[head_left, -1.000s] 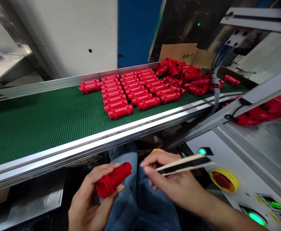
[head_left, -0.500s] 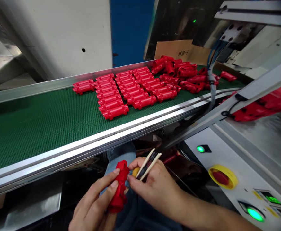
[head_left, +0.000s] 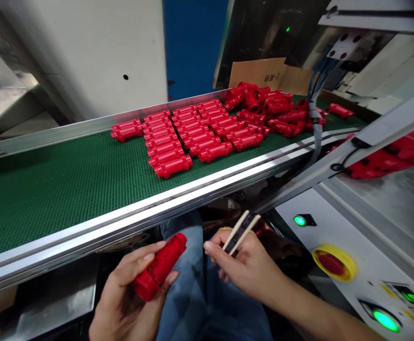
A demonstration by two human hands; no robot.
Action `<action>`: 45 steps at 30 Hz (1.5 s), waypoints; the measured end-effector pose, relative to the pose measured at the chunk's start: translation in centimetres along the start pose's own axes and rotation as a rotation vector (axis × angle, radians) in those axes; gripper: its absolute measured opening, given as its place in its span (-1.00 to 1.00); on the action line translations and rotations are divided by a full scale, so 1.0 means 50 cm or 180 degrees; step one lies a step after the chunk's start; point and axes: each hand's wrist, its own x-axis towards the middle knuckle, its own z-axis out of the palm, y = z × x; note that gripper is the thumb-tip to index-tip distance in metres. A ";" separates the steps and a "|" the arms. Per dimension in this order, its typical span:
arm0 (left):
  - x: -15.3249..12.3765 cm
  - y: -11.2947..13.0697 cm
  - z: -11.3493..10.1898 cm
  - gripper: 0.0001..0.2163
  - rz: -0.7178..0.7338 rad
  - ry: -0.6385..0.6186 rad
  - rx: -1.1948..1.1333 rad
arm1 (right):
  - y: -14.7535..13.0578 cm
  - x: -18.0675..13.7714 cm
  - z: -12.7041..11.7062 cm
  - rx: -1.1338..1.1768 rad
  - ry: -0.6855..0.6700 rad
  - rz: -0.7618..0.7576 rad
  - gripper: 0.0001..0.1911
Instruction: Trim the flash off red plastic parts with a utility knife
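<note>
"Red ribbed plastic housing (head_left: 159, 267): where?"
"Clenched in the left hand (head_left: 125, 296), in front of the green conveyor belt (head_left: 68, 199)."
"Right hand (head_left: 245, 265)?"
"Pinching a pale flat tool (head_left: 240, 233) near the housing."

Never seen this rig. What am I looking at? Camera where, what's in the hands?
This is one view, from a camera on a person's head, looking down past their jeans at their hands. The left hand holds a red part. The right hand pinches a pale flat tool. Ahead runs a green conveyor belt with metal rails. On it lie rows of similar red parts, with a loose heap further along. To the right is a control panel with green lights and a red stop button.
</note>
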 end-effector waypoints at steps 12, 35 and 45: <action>0.005 0.032 0.026 -0.60 -0.1916 0.0241 -0.1018 | 0.001 -0.016 -0.014 0.0176 0.0277 -0.2014 -0.56; -0.020 0.043 0.036 -0.71 -0.1320 0.0320 -0.0634 | 0.003 -0.023 0.006 -0.0089 0.0134 -0.1867 -0.71; -0.008 0.032 0.026 -0.61 -0.2034 0.0268 -0.1046 | 0.016 -0.035 0.015 -0.0465 0.0679 -0.2128 -0.70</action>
